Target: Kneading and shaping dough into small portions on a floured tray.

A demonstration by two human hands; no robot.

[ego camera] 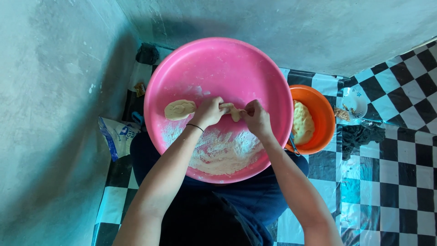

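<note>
Dough piece (235,112) was pinched between left hand (208,112) and right hand (257,118), shaping underway; finished disc (180,109) lay at nine o'clock in pink basin (255,59).

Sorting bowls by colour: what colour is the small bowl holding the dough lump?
Orange bowl, head view.

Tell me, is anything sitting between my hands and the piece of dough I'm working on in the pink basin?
Nothing visible does. The left hand and right hand both already grip the dough piece directly, above the pink basin. The flattened dough disc lies off to the left, clear of them.
</note>
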